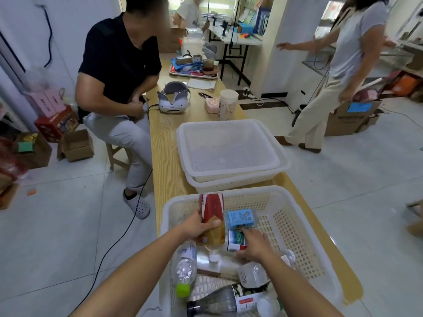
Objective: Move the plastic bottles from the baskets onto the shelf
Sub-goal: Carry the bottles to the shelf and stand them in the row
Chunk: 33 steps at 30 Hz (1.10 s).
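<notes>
A white perforated basket (295, 227) stands on the near end of a long wooden table and holds several plastic bottles. My left hand (196, 225) is wrapped around a red-labelled bottle (211, 216) with brown liquid, its white cap pointing toward me. My right hand (254, 247) grips a green-and-white labelled bottle (235, 240) lying beside it. A blue-labelled bottle (241, 218) lies just beyond. A clear bottle with a green cap (184, 273), a dark bottle (219, 302) and a clear crumpled bottle (253, 274) lie nearer to me. No shelf is in view.
Two stacked empty white baskets (229, 152) sit farther along the table (167, 156), then a cup (228, 104), a headset (174, 97) and a cluttered tray (194, 67). A seated person (119, 72) is at the left, another person (332, 72) walks at the right. Cardboard boxes (76, 145) stand on the floor.
</notes>
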Available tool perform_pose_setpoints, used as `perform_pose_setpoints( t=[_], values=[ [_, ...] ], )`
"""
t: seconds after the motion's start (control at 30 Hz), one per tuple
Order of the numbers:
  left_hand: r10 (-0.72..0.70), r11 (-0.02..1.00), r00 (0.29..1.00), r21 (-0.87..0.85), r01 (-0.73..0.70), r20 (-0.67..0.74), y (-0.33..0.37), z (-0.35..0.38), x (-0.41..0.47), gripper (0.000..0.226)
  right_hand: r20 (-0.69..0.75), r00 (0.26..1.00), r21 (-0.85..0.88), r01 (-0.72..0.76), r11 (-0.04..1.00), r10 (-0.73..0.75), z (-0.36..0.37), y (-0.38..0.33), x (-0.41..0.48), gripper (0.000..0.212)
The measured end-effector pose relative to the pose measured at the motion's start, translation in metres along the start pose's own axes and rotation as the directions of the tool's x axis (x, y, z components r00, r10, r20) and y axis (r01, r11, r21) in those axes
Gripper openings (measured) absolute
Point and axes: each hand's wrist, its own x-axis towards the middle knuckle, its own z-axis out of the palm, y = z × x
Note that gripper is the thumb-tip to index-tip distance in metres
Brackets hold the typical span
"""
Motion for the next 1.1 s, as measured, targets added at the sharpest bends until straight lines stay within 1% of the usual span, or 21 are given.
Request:
perform_pose_setpoints(
  t=[0.1, 0.13, 0.2, 0.23, 0.27, 0.3, 0.33, 0.4, 0.43, 0.47, 0.5, 0.53, 0.57, 0.6, 0.67, 0.7, 0.77, 0.87, 0.93, 1.0, 1.1],
  values=[
    [0.045, 0.989, 0.998, 0.142, -0.05, 0.039, -0.001, 0.004, 0.008, 0.061, 0.014, 1.0, -0.007, 0.017, 1.0, -0.017, 0.0, 0.005, 0.003, 0.087],
    [0.007, 0.99, 0.999, 0.143, -0.013, 0.044, -0.002, 0.005, 0.01, 0.061, 0.01, 1.0, -0.006, 0.02, 1.0, -0.02, 0.001, 0.006, 0.004, 0.087],
    [-0.147, 0.985, 0.988, 0.097, 0.142, 0.046, -0.001, 0.005, 0.009, 0.068, 0.003, 1.0, -0.009, 0.015, 1.0, -0.015, 0.001, 0.008, 0.005, 0.088],
    [-0.19, 0.977, 0.98, 0.113, 0.183, 0.054, 0.0, 0.005, 0.01, 0.072, 0.003, 1.0, -0.019, 0.011, 1.0, -0.011, 0.001, 0.007, 0.006, 0.089],
    [-0.187, 0.969, 0.981, 0.174, 0.176, 0.049, 0.001, 0.005, 0.011, 0.071, 0.002, 1.0, -0.036, 0.01, 0.999, -0.01, 0.002, 0.007, 0.006, 0.089],
    [-0.14, 0.955, 0.99, 0.267, 0.132, 0.012, 0.002, 0.007, 0.012, 0.07, -0.002, 1.0, -0.052, 0.008, 0.999, -0.008, 0.002, 0.007, 0.006, 0.09],
    [-0.059, 0.923, 0.997, 0.377, 0.077, -0.059, 0.001, 0.009, 0.013, 0.07, -0.008, 1.0, -0.066, 0.007, 0.998, -0.008, 0.001, 0.006, 0.007, 0.09],
    [0.142, 0.847, 0.97, 0.531, -0.017, -0.195, 0.0, 0.013, 0.01, 0.069, -0.02, 1.0, -0.093, 0.01, 0.996, -0.012, 0.0, 0.006, 0.008, 0.09],
    [0.237, 0.806, 0.943, 0.59, -0.055, -0.235, -0.002, 0.013, 0.008, 0.065, -0.026, 1.0, -0.109, 0.013, 0.994, -0.016, -0.001, 0.006, 0.009, 0.089],
    [0.334, 0.724, 0.911, 0.684, -0.085, -0.24, -0.007, 0.011, 0.008, 0.063, -0.034, 0.999, -0.122, 0.016, 0.992, -0.021, -0.001, 0.005, 0.01, 0.088],
    [0.413, 0.594, 0.89, 0.798, -0.102, -0.193, -0.011, 0.007, 0.007, 0.069, -0.043, 0.999, -0.134, 0.015, 0.991, -0.021, -0.002, 0.005, 0.011, 0.086],
    [0.453, 0.439, 0.886, 0.89, -0.126, -0.098, -0.016, 0.002, 0.008, 0.078, -0.053, 0.998, -0.152, 0.01, 0.988, -0.019, -0.003, 0.004, 0.011, 0.086],
    [0.461, 0.29, 0.887, 0.94, -0.181, 0.029, -0.02, -0.003, 0.008, 0.087, -0.06, 0.998, -0.17, 0.005, 0.985, -0.015, -0.004, 0.003, 0.012, 0.085],
    [0.437, 0.181, 0.886, 0.95, -0.253, 0.153, -0.024, -0.008, 0.008, 0.094, -0.065, 0.998, -0.184, 0.002, 0.983, -0.014, -0.005, 0.001, 0.011, 0.084],
    [0.389, 0.038, 0.867, 0.934, -0.354, 0.313, -0.026, -0.013, 0.009, 0.099, -0.073, 0.997, -0.18, 0.002, 0.984, -0.015, -0.004, -0.002, 0.011, 0.081],
    [0.388, -0.022, 0.846, 0.921, -0.389, 0.366, -0.025, -0.014, 0.012, 0.095, -0.074, 0.997, -0.171, 0.001, 0.985, -0.014, -0.005, -0.003, 0.01, 0.079],
    [0.395, -0.088, 0.815, 0.9, -0.427, 0.424, -0.021, -0.013, 0.014, 0.081, -0.075, 0.997, -0.172, -0.001, 0.985, -0.012, -0.006, -0.005, 0.007, 0.074],
    [0.407, -0.074, 0.814, 0.903, -0.423, 0.415, -0.011, -0.011, 0.014, 0.068, -0.106, 0.994, -0.185, -0.005, 0.983, -0.015, -0.013, -0.001, 0.001, 0.068],
    [0.417, -0.109, 0.812, 0.909, -0.402, 0.409, -0.002, -0.005, 0.013, 0.064, -0.15, 0.989, -0.189, -0.017, 0.982, -0.011, -0.018, 0.007, -0.005, 0.07],
    [0.396, -0.165, 0.829, 0.919, -0.359, 0.395, 0.008, 0.003, 0.012, 0.067, -0.198, 0.98, -0.201, -0.048, 0.978, 0.007, -0.024, 0.019, -0.014, 0.073],
    [0.328, -0.203, 0.873, 0.929, -0.309, 0.362, 0.019, 0.013, 0.012, 0.068, -0.286, 0.956, -0.156, -0.114, 0.981, 0.065, -0.031, 0.042, -0.029, 0.062]
  ],
)
